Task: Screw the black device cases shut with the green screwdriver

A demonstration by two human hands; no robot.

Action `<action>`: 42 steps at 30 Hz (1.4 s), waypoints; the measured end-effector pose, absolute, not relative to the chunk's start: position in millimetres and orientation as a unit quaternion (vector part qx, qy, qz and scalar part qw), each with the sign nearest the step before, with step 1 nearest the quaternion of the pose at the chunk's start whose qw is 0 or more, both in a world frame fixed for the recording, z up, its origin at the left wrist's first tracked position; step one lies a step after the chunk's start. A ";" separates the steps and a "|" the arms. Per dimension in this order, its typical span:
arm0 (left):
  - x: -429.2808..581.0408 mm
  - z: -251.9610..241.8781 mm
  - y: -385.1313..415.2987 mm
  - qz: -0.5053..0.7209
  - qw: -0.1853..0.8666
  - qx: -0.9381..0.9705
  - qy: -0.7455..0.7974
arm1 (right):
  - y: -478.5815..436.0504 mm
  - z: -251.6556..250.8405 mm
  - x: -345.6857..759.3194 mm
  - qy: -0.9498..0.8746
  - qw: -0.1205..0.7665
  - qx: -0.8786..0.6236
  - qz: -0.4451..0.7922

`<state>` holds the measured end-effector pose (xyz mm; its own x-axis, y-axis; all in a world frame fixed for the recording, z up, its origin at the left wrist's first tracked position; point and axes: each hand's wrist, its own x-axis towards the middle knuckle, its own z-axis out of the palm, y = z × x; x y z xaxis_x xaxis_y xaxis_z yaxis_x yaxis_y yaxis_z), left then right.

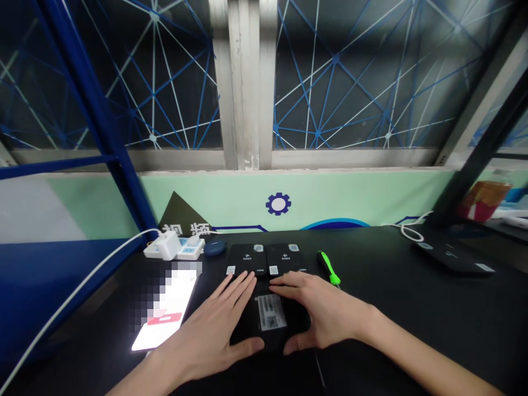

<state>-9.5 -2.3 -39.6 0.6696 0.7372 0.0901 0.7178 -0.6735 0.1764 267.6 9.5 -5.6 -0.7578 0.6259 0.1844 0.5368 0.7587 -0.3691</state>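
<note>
A flat black box with a white printed label on its upper face lies in front of me, between both hands. My left hand rests at its left side, fingers stretched toward its far edge and thumb apart near its front. On the right side, my right hand reaches over the box, fingers extended along the far edge and thumb spread at the near corner. Just beyond the fingertips, two similar black boxes lie side by side, each with small white stickers.
At the left glows a phone, partly pixelated. Behind it are a white power strip with a charger and a dark blue rounded object. A green-and-black screwdriver lies right of the boxes. Another black device sits far right.
</note>
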 end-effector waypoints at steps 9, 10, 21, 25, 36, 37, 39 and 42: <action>-4.8 -37.6 -5.5 0.061 0.064 0.913 0.397 | 2.4 7.8 268.7 -0.925 0.139 -0.327 0.136; -4.6 -36.9 -5.9 0.062 0.064 0.912 0.400 | 2.1 9.1 269.3 -0.924 0.139 -0.329 0.136; -5.1 -36.3 -5.2 0.088 0.070 0.916 0.384 | 3.3 1.4 268.8 -0.921 0.134 -0.325 0.168; -3.7 -22.8 -4.6 0.102 0.057 0.917 0.380 | 4.1 3.1 269.6 -0.922 0.154 -0.309 0.174; -5.6 1.2 -12.1 0.154 0.127 0.935 0.293 | 7.4 0.2 269.4 -0.929 0.174 -0.281 0.167; -6.1 -2.3 -12.5 0.157 0.132 0.934 0.292 | 6.9 0.4 269.1 -0.929 0.173 -0.281 0.167; -5.9 -7.1 -12.6 0.161 0.139 0.934 0.288 | 6.0 1.1 268.5 -0.929 0.171 -0.282 0.167; -3.7 -9.6 -11.3 0.167 0.140 0.934 0.283 | 5.5 1.6 268.5 -0.929 0.168 -0.286 0.167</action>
